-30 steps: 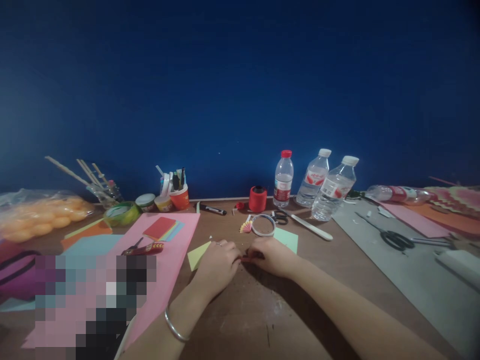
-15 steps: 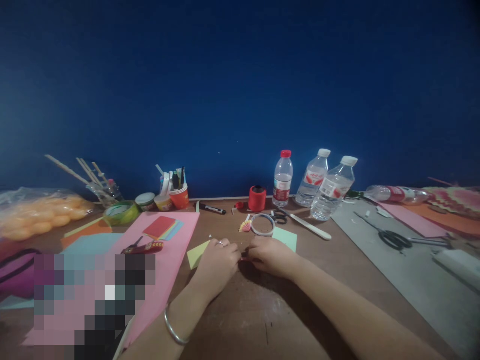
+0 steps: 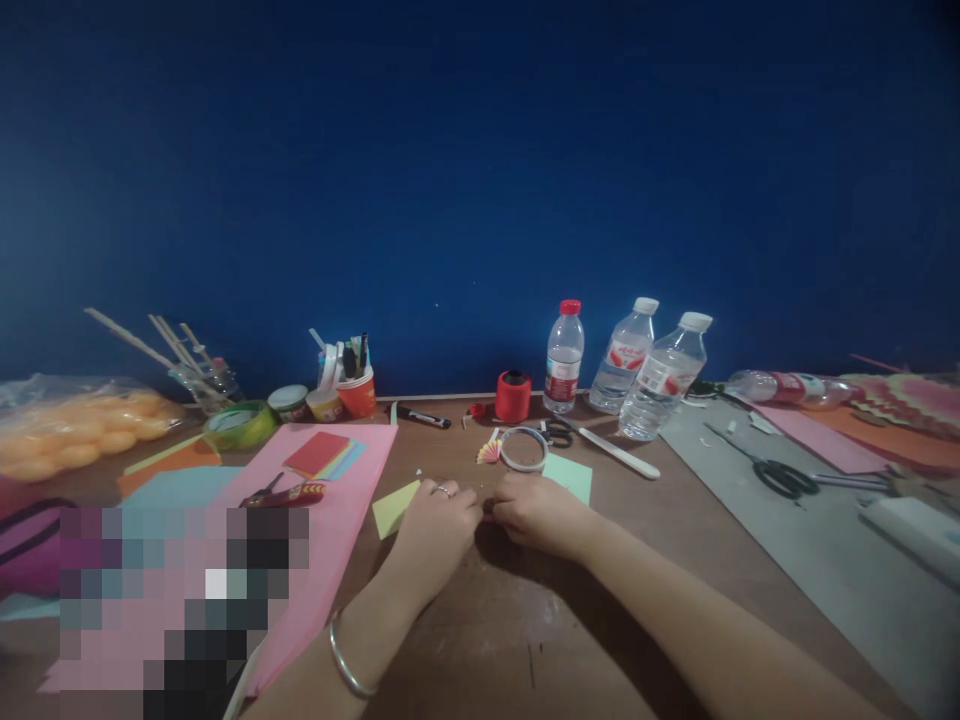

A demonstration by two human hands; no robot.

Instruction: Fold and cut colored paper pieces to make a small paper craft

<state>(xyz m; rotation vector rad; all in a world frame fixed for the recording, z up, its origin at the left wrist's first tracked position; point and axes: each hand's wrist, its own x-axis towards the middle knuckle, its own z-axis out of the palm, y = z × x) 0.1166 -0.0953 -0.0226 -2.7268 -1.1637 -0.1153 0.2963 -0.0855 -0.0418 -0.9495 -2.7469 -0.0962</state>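
Reddish thin sliver of what looks like paper (image 3: 487, 517) sits just above the brown wooden tabletop (image 3: 465, 650), caught between the two hands, most of it hidden by fingers. How much shaping it has had cannot be told from here, nor how much remains; all that shows is a scrap bridging the fingertips. Nearby, a small pleated fan in yellow and pink (image 3: 489, 454) lies with its folds already made, next to a clear ring-shaped roll of tape (image 3: 525, 469).

Both forearms reach in from the near edge and angle toward each other, wrists low, backs of the hands up. The left hand (image 3: 441, 512), wearing a silver ring (image 3: 444, 490), has its fingers bent and pressed together, seeming to pinch one end of the sliver; its thumb I can't make out. A silver bangle (image 3: 338, 660) hangs at that wrist, and a pale yellow paper square (image 3: 392, 508) lies beside the hand. The right hand (image 3: 536, 512) comes in flatter, fingers curled inward and close together, tips apparently closed on the other end. A mint-green sheet (image 3: 574, 480) lies just behind it, and farther back stands a red spool of thread (image 3: 512, 400).
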